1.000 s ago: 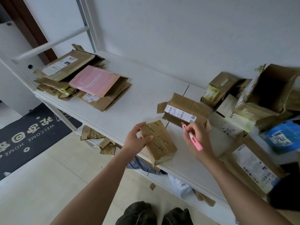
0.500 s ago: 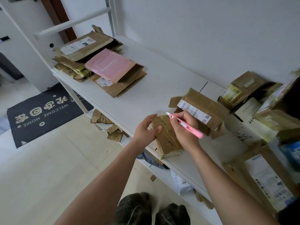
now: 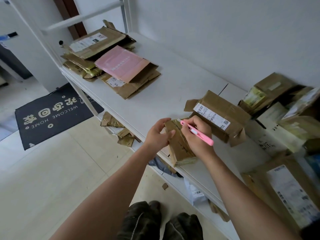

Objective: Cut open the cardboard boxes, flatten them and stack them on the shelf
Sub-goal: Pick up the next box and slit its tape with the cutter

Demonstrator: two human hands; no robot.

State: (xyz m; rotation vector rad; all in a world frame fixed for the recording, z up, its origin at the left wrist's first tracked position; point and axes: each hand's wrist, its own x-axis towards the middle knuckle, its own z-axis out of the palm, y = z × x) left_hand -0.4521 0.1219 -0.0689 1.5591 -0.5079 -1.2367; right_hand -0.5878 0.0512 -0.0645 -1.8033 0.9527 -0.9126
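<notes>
A small taped brown box [image 3: 180, 149] lies at the front edge of the white shelf [image 3: 155, 101]. My left hand [image 3: 158, 134] grips its left side. My right hand [image 3: 199, 135] holds a pink utility knife [image 3: 199, 133] like a pen, its tip on the box's far top edge. Flattened boxes [image 3: 110, 63], one pink, are stacked at the shelf's far left end. A larger labelled box [image 3: 220, 116] sits just behind my right hand.
Several unopened boxes [image 3: 277, 108] crowd the shelf's right end, with a flat labelled one [image 3: 290, 191] at the near right. Cardboard scraps [image 3: 121, 130] and bags lie on the lower shelf. A black doormat [image 3: 52, 113] is on the tiled floor, my shoes [image 3: 161, 222] below.
My right hand has brought the knife from beside the box onto its far top edge. My left hand closed round the box's side. The view shifted left.
</notes>
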